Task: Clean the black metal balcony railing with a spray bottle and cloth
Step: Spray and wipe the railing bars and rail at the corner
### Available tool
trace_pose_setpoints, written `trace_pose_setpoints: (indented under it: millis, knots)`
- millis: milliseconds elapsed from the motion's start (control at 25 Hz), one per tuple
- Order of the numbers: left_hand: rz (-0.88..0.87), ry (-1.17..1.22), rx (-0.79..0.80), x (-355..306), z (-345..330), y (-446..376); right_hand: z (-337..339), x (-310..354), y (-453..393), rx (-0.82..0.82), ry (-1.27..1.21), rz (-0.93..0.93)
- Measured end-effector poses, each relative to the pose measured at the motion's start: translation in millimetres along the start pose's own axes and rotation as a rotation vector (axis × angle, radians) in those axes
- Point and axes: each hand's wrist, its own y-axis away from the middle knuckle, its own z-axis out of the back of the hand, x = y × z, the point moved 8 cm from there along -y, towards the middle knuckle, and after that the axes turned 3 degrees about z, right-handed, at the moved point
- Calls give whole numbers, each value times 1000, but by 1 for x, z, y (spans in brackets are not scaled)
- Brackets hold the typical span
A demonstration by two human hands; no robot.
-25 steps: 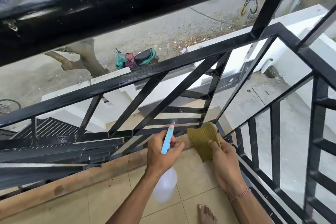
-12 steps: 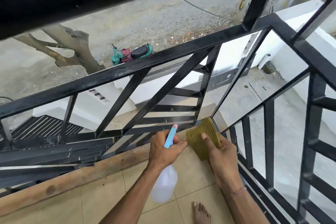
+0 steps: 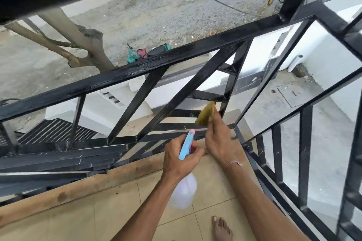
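The black metal railing is running across the middle of the view from the near left to the far right corner, where it is meeting a second section coming back along the right side. Its slanted bars and short horizontal rungs are showing scuffs and pale scratches.

The right hand is reaching into the lower corner of the railing, its fingers curled and pinching a folded yellow-green cloth. The cloth is lying against the short rungs beside the upright bar; whether it is pressing on the metal cannot be told. A thin bracelet is sitting on that wrist.

Just left of it, the left hand is wrapping its fingers around the neck of a spray bottle. The blue trigger head with its pink nozzle tip is sticking up out of the fist and pointing at the lower rungs, while the clear body is hanging below the hand.

Below the arms, a bare foot is standing on the beige floor tiles. A wooden plank is lying along the foot of the railing on the left. Beyond the bars, a tree trunk is rising from the gravel ground far below, with a teal scooter parked near it and white walls to the right.
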Motion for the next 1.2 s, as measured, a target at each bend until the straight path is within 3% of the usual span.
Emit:
trace_pose_setpoints:
  millis: [120,320,480,560,760,920,1040,1200]
  knots:
    - [-5,34,-71,6,25,6,-47,16,-18,141,5,92]
    - [-24,82,-152,12,61,13,-63,55,2,190,43,468]
    - [-41,95,-170,12,67,15,-61,52,6,187,235,613]
    - [-35,80,-159,14,64,12,-53,32,4,136,329,546]
    - [-32,90,-87,18,52,1,-15,-67,-30,141,395,118]
    - [-14,80,-30,26,51,-3,-16,-68,-38,56,374,-7]
    - [-36,68,-6,28,57,8,-30,-18,-34,-47,289,118]
    - [-16,87,-16,42,75,23,-66,66,-5,12,162,401]
